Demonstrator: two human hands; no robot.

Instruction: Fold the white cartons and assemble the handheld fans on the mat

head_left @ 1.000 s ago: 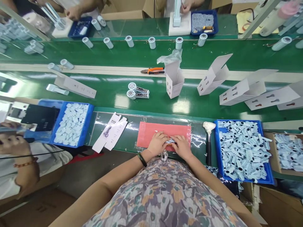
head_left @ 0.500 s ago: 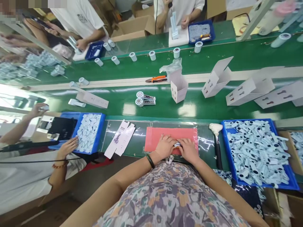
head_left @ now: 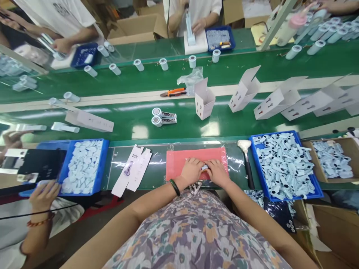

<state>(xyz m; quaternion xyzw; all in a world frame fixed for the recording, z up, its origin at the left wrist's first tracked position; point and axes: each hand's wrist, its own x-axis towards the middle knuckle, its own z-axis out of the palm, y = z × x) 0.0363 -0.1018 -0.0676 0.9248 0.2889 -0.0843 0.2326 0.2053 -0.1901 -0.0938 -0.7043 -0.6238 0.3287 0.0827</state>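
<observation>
Over a red mat [head_left: 175, 158] both my hands meet around a small light-blue plastic part [head_left: 205, 167], which my fingers mostly cover. My left hand [head_left: 193, 170] has its fingers curled on the part's left end. On the other end rests my right hand [head_left: 217, 172], fingers bent and closed on it. Right of the mat lies a hammer [head_left: 248, 166] with a white-wrapped head and black handle. A flat printed carton [head_left: 131, 170] lies to the left. Two light-blue units with exposed circuit boards [head_left: 165, 120] lie beyond the mat on the green belt.
A blue tray [head_left: 318, 195] of light-blue parts stands right, and another blue tray [head_left: 104, 164] left, near a co-worker's hand [head_left: 45, 196]. Open white boxes [head_left: 206, 102], orange-handled pliers [head_left: 176, 92] and several cylinders stand or lie ahead. Co-workers sit across the belt.
My view has shifted, so most things appear further left. My hands stay together on the part over the mat. The left co-worker's near hand has moved from the tray's parts to its near-left side.
</observation>
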